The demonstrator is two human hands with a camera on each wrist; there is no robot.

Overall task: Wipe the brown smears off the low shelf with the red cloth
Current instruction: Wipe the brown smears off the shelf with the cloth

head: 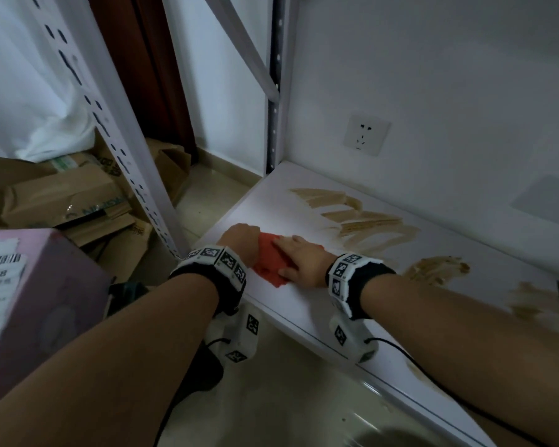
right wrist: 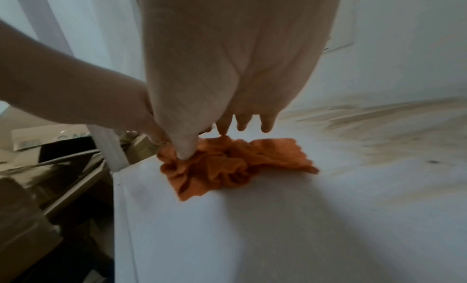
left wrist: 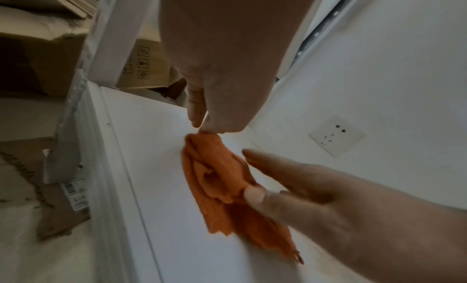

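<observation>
The red cloth (head: 269, 267) lies bunched on the white low shelf (head: 291, 306), near its left end. My left hand (head: 244, 233) pinches one end of the cloth (left wrist: 215, 177) between thumb and fingertip (left wrist: 196, 119). My right hand (head: 289, 254) lies on top of it with straight fingers. In the right wrist view its thumb (right wrist: 185, 151) presses into the folds of the cloth (right wrist: 227, 164), while the other fingertips (right wrist: 242, 124) reach just past it. Brown smears (head: 352, 217) streak the shelf to the right of the cloth, with more patches (head: 436, 269) further along.
A perforated white shelf post (head: 136, 175) stands just left of my hands. Cardboard boxes (head: 65, 195) are piled on the floor beyond it, and a pink box (head: 29, 285) is close at my left. A wall socket (head: 365, 135) sits above the shelf.
</observation>
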